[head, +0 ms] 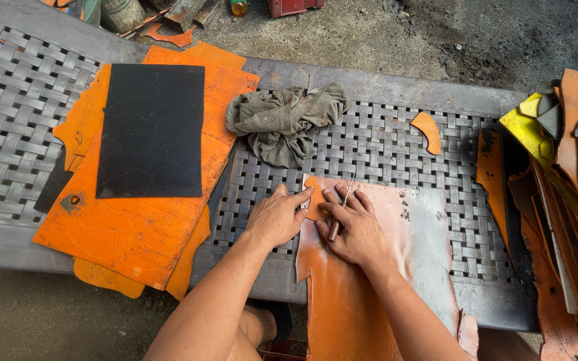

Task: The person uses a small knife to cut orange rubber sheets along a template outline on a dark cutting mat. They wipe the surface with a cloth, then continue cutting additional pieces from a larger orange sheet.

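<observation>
Head view, left hand (277,217): lay flat at the centre of the frame, fingers spread and pressing a small orange leather piece (314,198) down on the large tan leather sheet (369,267).
Head view, right hand (354,228): just right of the left, fingers closed around a thin cutting tool (342,208) whose tip met the small piece's edge.
Work done, as judged: one curved orange offcut (428,130) lay apart on the woven metal surface (28,134), upper right; the sheet's upper left corner looked partly cut.
Work left, as judged: most of the tan sheet seemed uncut.
Surroundings: black sheet (152,130) on an orange leather stack (135,227) at left; grey rag (282,124) at top centre; leather scraps (563,187) at right.
</observation>
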